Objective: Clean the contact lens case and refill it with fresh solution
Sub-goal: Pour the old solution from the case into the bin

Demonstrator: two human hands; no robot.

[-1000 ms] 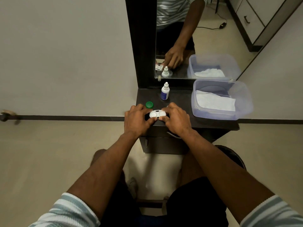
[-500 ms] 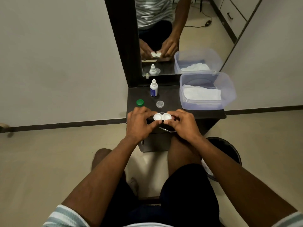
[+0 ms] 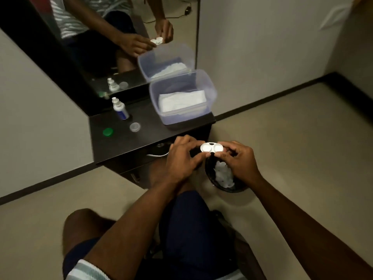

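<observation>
Plain pale walls and a beige floor frame a small dark tabletop with a tall mirror standing at its back edge. From my remote seat I see both hands out in front of the tabletop's near right corner, off its surface and held in the air. My left hand pinches the left end of the white contact lens case between thumb and fingers, and my right hand pinches its right end the same way, so both are clamped on the case at once. The case sits level between them, both round wells facing up and uncapped; I cannot tell whether any liquid is in them. Directly under the case and my right hand, on the floor, is a black waste bin with crumpled white tissue inside.

On the tabletop, well apart from my hands, a green cap lies near the left edge and a clear cap lies to its right. Behind them, close to the mirror, a small solution bottle with a white top and a blue label stands upright. At the right end of the tabletop rests a translucent plastic container, open at the top, holding a folded white cloth. The mirror repeats the bottle, the container and both hands gripping the case. My knees and dark shorts fill the lower view.
</observation>
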